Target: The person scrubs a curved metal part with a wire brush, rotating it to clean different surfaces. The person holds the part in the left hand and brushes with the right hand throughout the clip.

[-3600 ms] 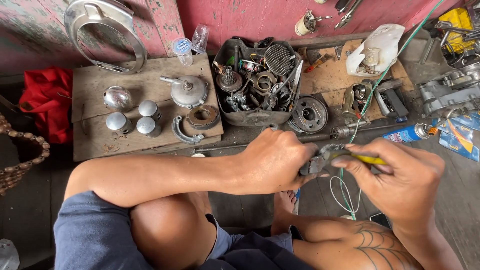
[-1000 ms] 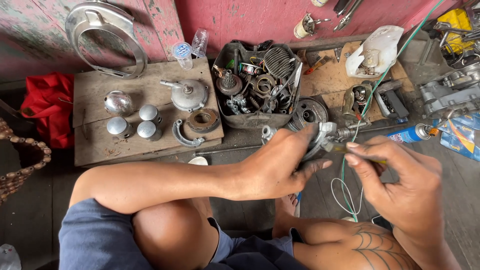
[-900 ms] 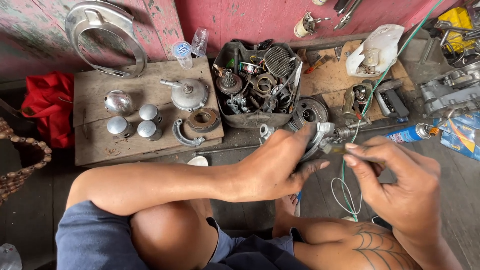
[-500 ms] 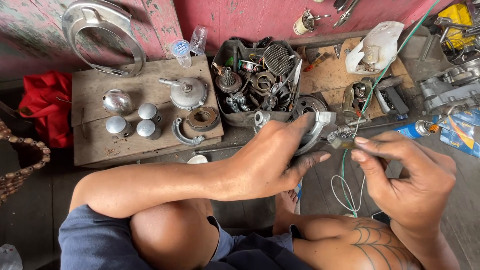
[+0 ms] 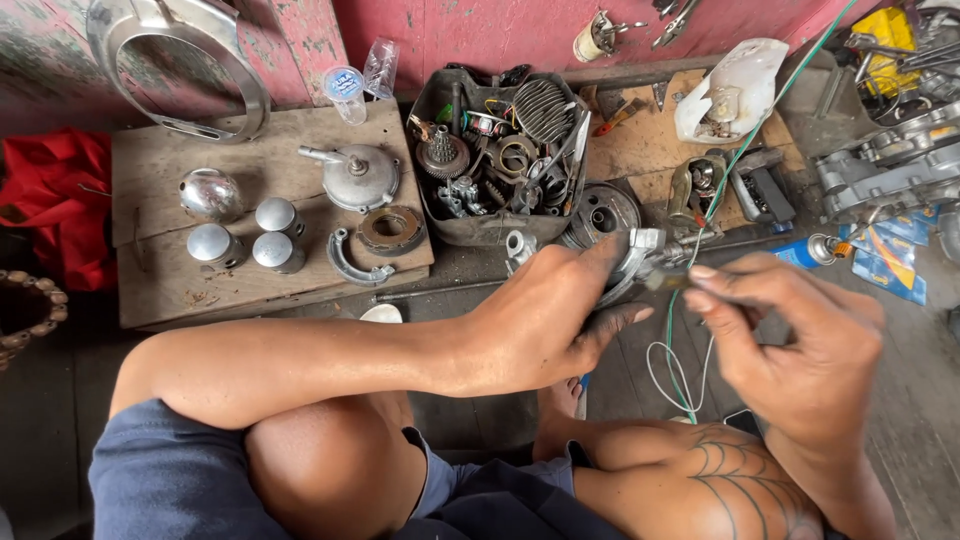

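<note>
A pink, flaking wall (image 5: pixel 480 30) backs a dark workshop floor (image 5: pixel 60 440) where the person sits low with knees drawn up. At far left a red cloth (image 5: pixel 45 205) lies bunched against the wall. Next to it a wooden board (image 5: pixel 160 270) keeps loose parts off the floor and sorted: a chrome ring cover (image 5: pixel 175 70) leaning on the wall, four shiny metal caps (image 5: pixel 235 230), a round grey housing (image 5: pixel 355 178), a curved brake shoe (image 5: pixel 355 265) and a rusty ring (image 5: pixel 390 228). Right of the board, a black bin (image 5: pixel 498 150) holds gears, springs and wire together, within arm's reach.

The left hand (image 5: pixel 545 315) is clamped around a grey metal motor part (image 5: pixel 630 262), thumb below and fingers over the top, probably to steady it in the air above the floor. Just right of it, the right hand (image 5: pixel 800 345) pinches a small connector (image 5: pixel 668 282) between thumb and forefinger, held up against the part's right edge. A green and white wire (image 5: pixel 680 360) hangs in a loop beneath both hands, the green strand running away far right toward the wall. A blue spray can (image 5: pixel 810 250) lies on the floor beyond the right hand, near an engine casing (image 5: pixel 885 170).
</note>
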